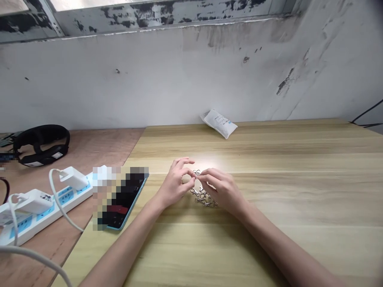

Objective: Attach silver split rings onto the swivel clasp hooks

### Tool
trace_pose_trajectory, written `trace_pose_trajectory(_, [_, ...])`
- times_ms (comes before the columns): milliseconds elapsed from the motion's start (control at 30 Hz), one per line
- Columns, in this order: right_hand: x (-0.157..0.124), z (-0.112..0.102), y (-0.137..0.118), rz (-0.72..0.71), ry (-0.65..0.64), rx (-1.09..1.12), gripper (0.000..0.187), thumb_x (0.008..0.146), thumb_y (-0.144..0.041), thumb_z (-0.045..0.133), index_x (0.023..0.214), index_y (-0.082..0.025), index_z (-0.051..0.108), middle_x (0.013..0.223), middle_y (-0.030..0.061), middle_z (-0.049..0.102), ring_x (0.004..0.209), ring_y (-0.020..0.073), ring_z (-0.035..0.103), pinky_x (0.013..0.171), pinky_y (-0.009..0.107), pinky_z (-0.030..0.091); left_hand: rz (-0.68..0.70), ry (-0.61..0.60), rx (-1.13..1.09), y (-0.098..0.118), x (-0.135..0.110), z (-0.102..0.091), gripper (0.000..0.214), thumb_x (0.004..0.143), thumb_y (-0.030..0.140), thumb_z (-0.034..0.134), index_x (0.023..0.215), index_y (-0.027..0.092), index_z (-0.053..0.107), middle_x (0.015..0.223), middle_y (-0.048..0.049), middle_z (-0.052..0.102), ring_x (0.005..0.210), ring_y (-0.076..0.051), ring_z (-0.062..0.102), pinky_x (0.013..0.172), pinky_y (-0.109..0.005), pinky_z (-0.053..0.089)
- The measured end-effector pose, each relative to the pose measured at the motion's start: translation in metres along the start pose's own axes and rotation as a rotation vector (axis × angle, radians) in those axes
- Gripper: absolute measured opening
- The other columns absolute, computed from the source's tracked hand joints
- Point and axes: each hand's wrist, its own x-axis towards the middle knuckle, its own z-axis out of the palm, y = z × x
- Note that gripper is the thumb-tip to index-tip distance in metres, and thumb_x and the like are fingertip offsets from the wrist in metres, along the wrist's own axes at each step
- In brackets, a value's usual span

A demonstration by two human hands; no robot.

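Note:
My left hand [176, 181] and my right hand [220, 187] meet over the middle of a light wooden table [269, 167]. Both pinch a small silver metal clasp [196, 172] between thumb and fingertips. Below the hands lies a small heap of several similar silver clasps [203, 198] on the wood, partly hidden by my right hand. My other left fingers are curled and raised.
A phone with a blue case [125, 199] lies left of my left arm. Further left a white power strip [44, 203] carries two white chargers with cables. A black strap [42, 143] rests at the far left. A white packet [219, 122] lies by the wall.

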Motion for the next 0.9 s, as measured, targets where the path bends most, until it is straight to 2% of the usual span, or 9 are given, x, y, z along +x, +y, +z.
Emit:
trace_pose_trajectory(100, [0.0,0.002,-0.003,0.038,-0.085,-0.006,0.025,0.097,-0.015,0.044,0.093,-0.019,0.068,0.086,0.0074,0.07,0.075,0.0154,0.062,0.063,0.025,0.046,0.022,-0.01,0.036,-0.003,-0.001,0.0,0.009,0.085,0.015,0.06,0.081,0.02,0.065,0.129,-0.0068,0.057,0.132,-0.027,0.04,0.108,-0.051,0.038])
trace_pose_trajectory(267, [-0.002,0.005,-0.008,0.086,-0.222,0.035,0.032,0.098,-0.015,0.037,0.107,-0.022,0.067,0.087,0.0079,0.071,0.075,0.0166,0.06,0.066,0.028,0.044,0.008,-0.014,0.053,-0.009,0.0,0.0,0.008,0.087,0.018,0.06,0.083,0.02,0.066,0.127,-0.0083,0.058,0.132,-0.028,0.04,0.107,-0.053,0.039])
trace_pose_trajectory(367, [-0.002,0.002,-0.008,0.085,-0.283,0.078,0.032,0.094,-0.012,0.039,0.11,-0.022,0.065,0.089,0.0072,0.071,0.075,0.0164,0.06,0.065,0.027,0.042,-0.015,-0.045,0.053,-0.015,0.001,-0.005,0.009,0.087,0.018,0.06,0.081,0.02,0.066,0.125,-0.0087,0.059,0.129,-0.027,0.043,0.106,-0.052,0.04])
trace_pose_trajectory(433, [-0.002,-0.003,-0.006,0.135,-0.279,0.097,0.03,0.088,-0.012,0.045,0.109,-0.021,0.065,0.085,0.0059,0.071,0.07,0.0156,0.058,0.063,0.027,0.04,-0.022,-0.054,0.095,-0.02,0.001,-0.014,0.008,0.084,0.017,0.061,0.079,0.02,0.065,0.124,-0.0079,0.059,0.128,-0.027,0.044,0.106,-0.05,0.04])
trace_pose_trajectory(533, [-0.003,-0.01,0.001,0.245,-0.321,0.129,0.03,0.08,-0.012,0.05,0.105,-0.019,0.065,0.072,0.0014,0.067,0.059,0.0129,0.052,0.059,0.026,0.037,0.052,-0.168,0.186,-0.027,-0.001,-0.03,0.007,0.081,0.018,0.061,0.075,0.02,0.063,0.124,-0.0064,0.058,0.127,-0.027,0.043,0.104,-0.048,0.042])
trace_pose_trajectory(633, [-0.005,-0.012,0.009,0.331,-0.405,0.183,0.028,0.078,-0.012,0.051,0.099,-0.02,0.067,0.063,-0.0021,0.061,0.054,0.011,0.049,0.057,0.024,0.035,0.054,-0.264,0.217,-0.03,-0.004,-0.041,0.006,0.078,0.017,0.062,0.072,0.02,0.063,0.121,-0.0052,0.059,0.123,-0.026,0.046,0.098,-0.045,0.046])
trace_pose_trajectory(767, [-0.007,-0.008,0.018,0.432,-0.382,0.178,0.02,0.083,-0.017,0.051,0.092,-0.019,0.069,0.058,-0.0028,0.058,0.051,0.0107,0.048,0.055,0.024,0.034,0.036,-0.306,0.243,-0.027,-0.005,-0.046,0.01,0.08,0.019,0.06,0.071,0.02,0.064,0.105,-0.0047,0.063,0.106,-0.023,0.054,0.087,-0.039,0.049])
trace_pose_trajectory(833, [-0.007,-0.005,0.022,0.463,-0.338,0.114,0.019,0.086,-0.021,0.05,0.09,-0.02,0.069,0.062,-0.0009,0.061,0.053,0.0115,0.049,0.055,0.024,0.034,0.034,-0.272,0.272,-0.026,-0.004,-0.043,0.012,0.083,0.021,0.059,0.072,0.02,0.064,0.099,-0.005,0.063,0.099,-0.023,0.055,0.085,-0.039,0.049])
trace_pose_trajectory(900, [-0.007,-0.001,0.025,0.466,-0.308,0.047,0.022,0.088,-0.023,0.05,0.095,-0.02,0.069,0.073,0.0018,0.065,0.059,0.0126,0.053,0.058,0.025,0.036,0.034,-0.204,0.296,-0.026,-0.001,-0.036,0.011,0.086,0.023,0.057,0.081,0.019,0.066,0.098,-0.0055,0.063,0.098,-0.023,0.055,0.087,-0.04,0.047])
